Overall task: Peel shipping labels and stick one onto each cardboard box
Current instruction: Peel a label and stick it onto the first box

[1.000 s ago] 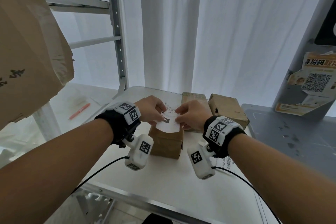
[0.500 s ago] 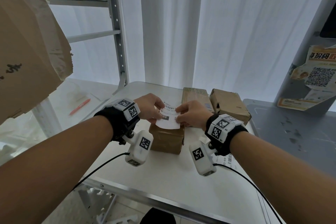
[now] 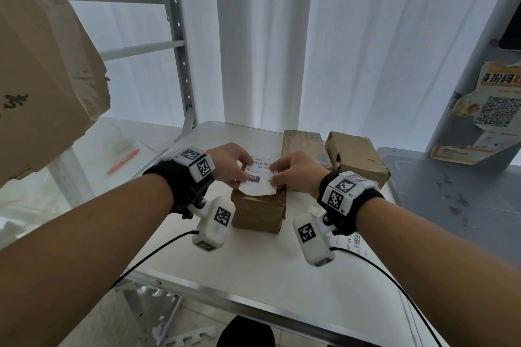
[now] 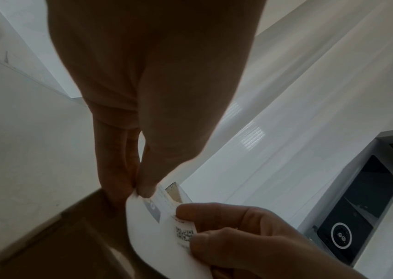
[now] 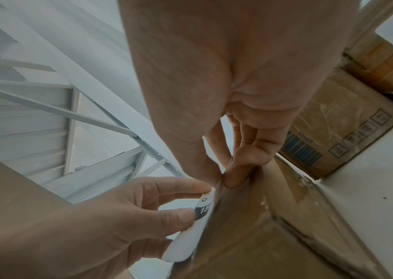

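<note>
A white shipping label (image 3: 259, 179) with a barcode and a dark "50" patch hangs just above the nearest cardboard box (image 3: 258, 210) on the white table (image 3: 253, 267). My left hand (image 3: 235, 166) pinches its left edge between thumb and fingers. My right hand (image 3: 293, 172) pinches its right edge. The left wrist view has the label (image 4: 157, 222) between both hands; the right wrist view has the label (image 5: 190, 232) edge-on beside the box (image 5: 274, 236). Two more cardboard boxes (image 3: 303, 146) (image 3: 356, 158) lie behind.
More printed labels (image 3: 349, 244) lie on the table under my right wrist. A metal shelf frame (image 3: 180, 59) and a big cardboard box (image 3: 39, 65) stand at the left. A grey table (image 3: 456, 200) adjoins on the right. A red pen (image 3: 122, 161) lies at the left.
Both hands kept their pinch on the label and shifted slightly; the label now lies a little flatter over the box top, with more of its print showing.
</note>
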